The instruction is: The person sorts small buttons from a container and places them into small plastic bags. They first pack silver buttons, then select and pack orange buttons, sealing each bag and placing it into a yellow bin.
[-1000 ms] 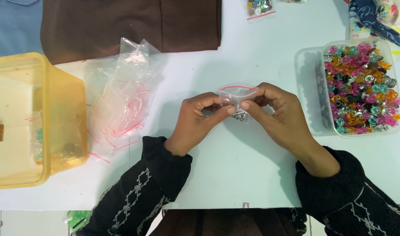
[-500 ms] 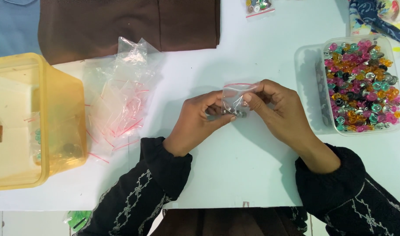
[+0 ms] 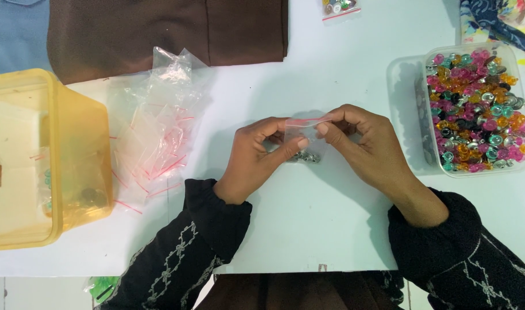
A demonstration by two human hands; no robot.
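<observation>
My left hand and my right hand meet over the middle of the white table. Together they pinch a small clear zip bag with a red strip along its top edge. Several small silvery buttons lie in the bottom of the bag, just above the tabletop. Both thumbs and forefingers press on the bag's upper part.
A clear tub full of pink, orange, teal and silver buttons stands at the right. A heap of empty zip bags lies left of my hands. At the far left stands a yellow plastic box. Brown cloth covers the back.
The bag has stayed between both hands. My fingers have shifted along its red top edge, and the hands sit slightly lower on the table.
</observation>
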